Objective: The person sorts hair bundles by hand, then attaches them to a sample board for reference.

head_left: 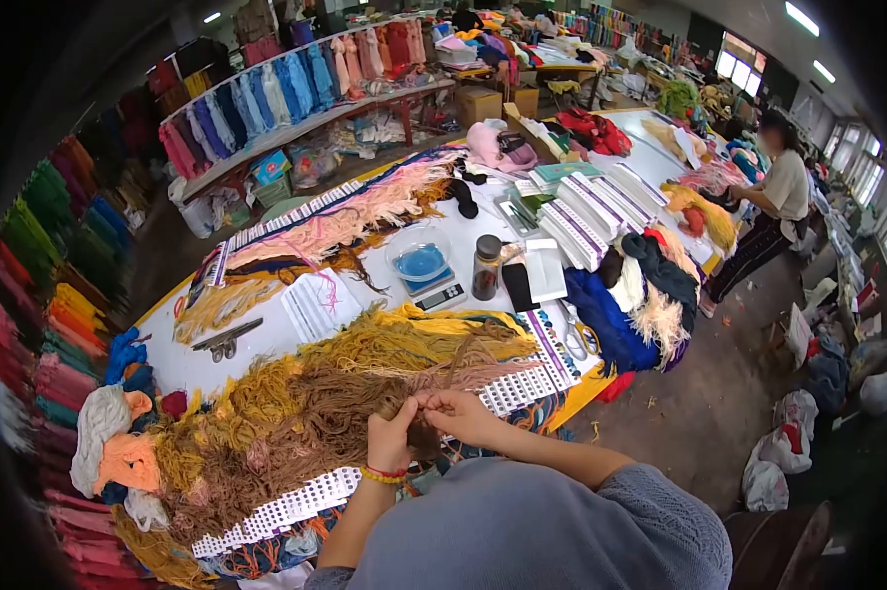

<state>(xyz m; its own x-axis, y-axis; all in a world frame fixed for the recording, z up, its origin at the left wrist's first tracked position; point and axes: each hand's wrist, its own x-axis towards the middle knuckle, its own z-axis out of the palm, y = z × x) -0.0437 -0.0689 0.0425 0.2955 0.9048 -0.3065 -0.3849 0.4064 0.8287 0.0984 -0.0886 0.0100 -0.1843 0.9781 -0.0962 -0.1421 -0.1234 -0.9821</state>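
Note:
Brown yarn [340, 398] lies in a tangled heap at the near side of the table, over white cards with punched holes [507, 391]. My left hand [392, 438], with red and yellow bracelets at the wrist, is closed round a bunch of this yarn. Beside it on the right, my right hand [455, 413] pinches strands of the same yarn, the fingertips close to my left thumb. Mustard-yellow yarn [384, 329] spreads just beyond the brown heap. Part of the held bunch hangs below my hands.
Beyond the yarn are a scale [441, 295] with a blue-filled dish, a dark jar [486, 265], scissors [579, 339], a metal tool [227, 339] and stacked white cards [573, 234]. Colored skeins [296, 88] hang at the left. Another person [783, 182] stands at the table's far right.

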